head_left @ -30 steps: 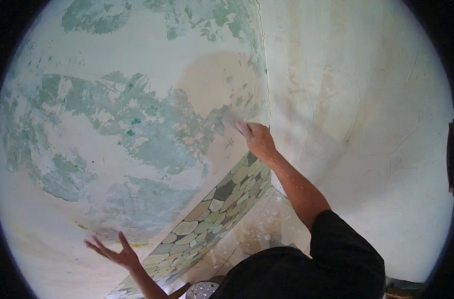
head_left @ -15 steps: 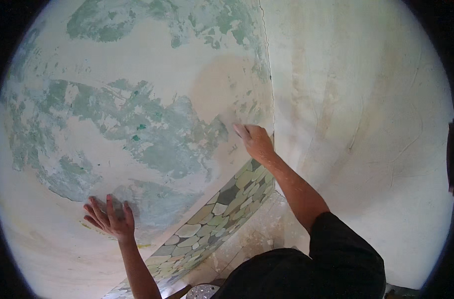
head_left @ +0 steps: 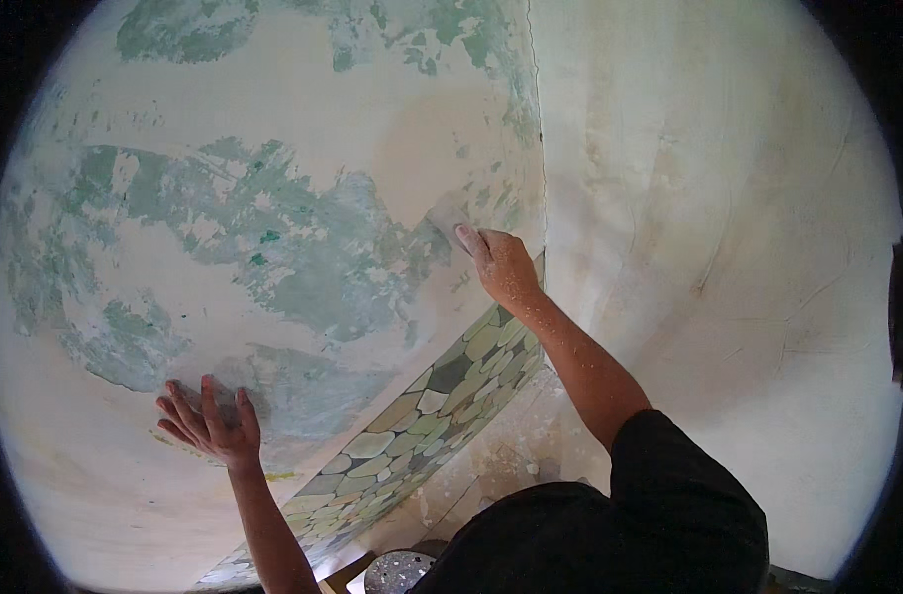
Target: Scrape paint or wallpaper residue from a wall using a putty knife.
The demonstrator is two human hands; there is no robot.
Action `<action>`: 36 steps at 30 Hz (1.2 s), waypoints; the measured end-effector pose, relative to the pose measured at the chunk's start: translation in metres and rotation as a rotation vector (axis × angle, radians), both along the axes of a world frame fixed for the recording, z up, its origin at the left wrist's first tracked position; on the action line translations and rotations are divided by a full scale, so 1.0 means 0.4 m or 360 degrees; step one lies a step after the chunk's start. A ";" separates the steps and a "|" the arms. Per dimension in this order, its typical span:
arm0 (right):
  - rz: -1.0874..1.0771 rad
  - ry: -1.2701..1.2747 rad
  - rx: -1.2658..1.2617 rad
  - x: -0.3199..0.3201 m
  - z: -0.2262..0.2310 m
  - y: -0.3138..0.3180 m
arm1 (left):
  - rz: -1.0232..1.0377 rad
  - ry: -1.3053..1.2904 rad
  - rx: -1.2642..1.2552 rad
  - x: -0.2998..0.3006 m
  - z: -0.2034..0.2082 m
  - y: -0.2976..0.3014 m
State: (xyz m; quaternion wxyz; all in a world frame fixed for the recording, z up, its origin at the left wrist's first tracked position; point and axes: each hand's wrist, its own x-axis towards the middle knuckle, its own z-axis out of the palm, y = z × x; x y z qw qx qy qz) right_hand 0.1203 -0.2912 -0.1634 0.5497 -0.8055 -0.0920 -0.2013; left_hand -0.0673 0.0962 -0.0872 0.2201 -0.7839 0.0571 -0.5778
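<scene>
In front of me is a wall (head_left: 303,119) with pale plaster and patchy green old paint. My left hand (head_left: 212,424) rests on its lower left part, fingers spread and holding nothing. Toward the corner, my right hand (head_left: 506,269) is closed round a scraper (head_left: 446,215). Only the flat greyish blade of this tool shows, laid against the wall at the edge of a green patch; its handle is hidden in my fist. Pale dust and crumbs cling to my right hand and forearm.
A cracked corner line (head_left: 540,129) divides this wall from a stained cream wall (head_left: 729,198) on the right. Below runs a band of stone-patterned tiles (head_left: 442,381), above a dusty floor (head_left: 481,475). A round speckled object (head_left: 397,572) sits at the bottom edge.
My right hand has shifted slightly up and left along the wall, and the blade shows more plainly. The left hand stays spread on the wall while the view moves a little.
</scene>
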 end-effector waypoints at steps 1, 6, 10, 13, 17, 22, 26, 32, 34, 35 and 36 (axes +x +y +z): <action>0.0012 0.0032 -0.0049 -0.007 0.003 -0.002 | 0.0000 -0.0008 0.0000 -0.003 0.000 0.003; 0.0004 0.0074 -0.0022 -0.026 -0.035 -0.040 | 0.0023 -0.0018 -0.0009 -0.013 0.006 -0.004; 0.0011 0.0146 -0.0092 0.000 -0.029 -0.049 | 0.0011 -0.0010 -0.0003 -0.003 0.005 -0.012; -0.0026 0.0145 -0.0163 0.018 0.004 -0.028 | 0.0000 -0.0003 -0.0012 -0.002 0.001 -0.007; 0.0002 0.0107 -0.0179 -0.011 0.013 -0.033 | 0.0006 -0.0013 0.0000 -0.010 0.009 -0.007; -0.0012 0.0051 -0.0122 -0.003 -0.047 -0.057 | -0.0035 -0.0012 -0.0019 -0.003 0.003 -0.009; -0.0011 -0.0007 -0.0133 0.008 0.025 0.001 | -0.0005 -0.0023 0.0014 -0.004 0.004 -0.006; 0.0001 0.0094 0.0008 -0.045 0.012 -0.037 | 0.0004 -0.0031 -0.0006 -0.011 0.005 -0.003; -0.0014 0.0102 -0.0043 -0.034 -0.017 -0.042 | 0.0001 -0.0026 -0.0012 -0.010 0.001 -0.005; -0.0036 0.0118 -0.0098 -0.026 -0.025 -0.045 | -0.0009 -0.0013 -0.0023 -0.006 0.000 -0.008; -0.0041 0.0112 -0.0096 -0.006 -0.029 -0.033 | -0.0014 -0.0019 -0.0021 0.001 0.003 -0.008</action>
